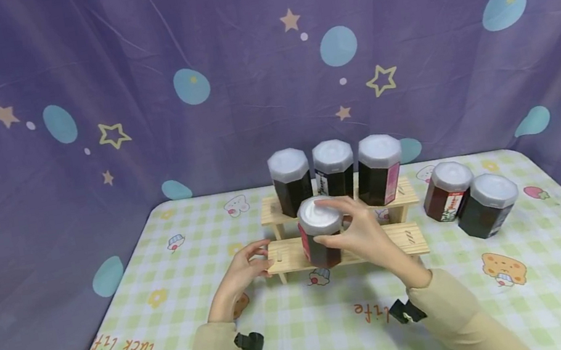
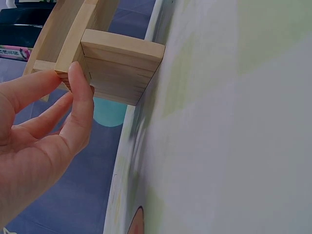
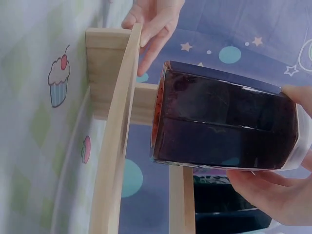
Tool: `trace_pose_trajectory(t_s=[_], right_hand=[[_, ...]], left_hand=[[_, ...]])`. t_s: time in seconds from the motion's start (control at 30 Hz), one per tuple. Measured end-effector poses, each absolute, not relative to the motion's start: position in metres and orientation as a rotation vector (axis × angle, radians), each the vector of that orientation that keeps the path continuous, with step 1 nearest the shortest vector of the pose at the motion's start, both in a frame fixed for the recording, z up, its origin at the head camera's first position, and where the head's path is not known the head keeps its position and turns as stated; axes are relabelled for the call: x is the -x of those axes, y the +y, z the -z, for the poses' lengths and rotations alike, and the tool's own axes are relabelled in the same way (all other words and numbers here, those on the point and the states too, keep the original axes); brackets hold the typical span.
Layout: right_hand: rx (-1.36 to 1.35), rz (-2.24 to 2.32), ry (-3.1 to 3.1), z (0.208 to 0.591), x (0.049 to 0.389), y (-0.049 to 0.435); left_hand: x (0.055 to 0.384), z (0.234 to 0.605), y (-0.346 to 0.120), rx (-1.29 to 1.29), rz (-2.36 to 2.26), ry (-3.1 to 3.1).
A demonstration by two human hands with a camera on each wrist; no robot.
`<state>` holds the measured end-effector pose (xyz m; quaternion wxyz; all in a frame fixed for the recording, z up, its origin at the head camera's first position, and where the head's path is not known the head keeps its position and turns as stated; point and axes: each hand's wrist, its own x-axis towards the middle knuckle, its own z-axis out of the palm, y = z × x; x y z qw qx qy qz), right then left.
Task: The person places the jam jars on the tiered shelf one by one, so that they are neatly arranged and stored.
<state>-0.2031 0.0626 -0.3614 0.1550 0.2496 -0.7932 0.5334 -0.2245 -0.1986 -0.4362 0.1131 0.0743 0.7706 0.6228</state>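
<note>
My right hand point(image 1: 363, 234) holds a dark jar point(image 1: 323, 252) with a whitish lid, thumb and fingers round its upper part. In the right wrist view the jar's base is a small gap above the lower board of a two-step wooden rack point(image 1: 401, 235). My left hand point(image 1: 243, 271) pinches the left end of that lower board between thumb and fingers, as the left wrist view shows at the rack's corner point(image 2: 122, 53). On the upper step stand three similar jars: a left one point(image 1: 293, 194), a middle one point(image 1: 336, 181) and a right one point(image 1: 374, 183) with a pink label.
Two more lidded jars, one reddish brown point(image 1: 440, 203) and one darker point(image 1: 482, 217), stand on the table to the right of the rack. A checked tablecloth point(image 1: 297, 334) covers the table. Behind it hangs a purple curtain point(image 1: 260, 122).
</note>
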Motion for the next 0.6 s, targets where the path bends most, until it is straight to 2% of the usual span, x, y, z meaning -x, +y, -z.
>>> trace_pose_trajectory(t_s=[0.6], right_hand=[[-0.745,-1.482,-2.229,0.368,0.212,0.040]], left_hand=[[0.225,0.435,-0.197,-0.196,-1.834,2.255]])
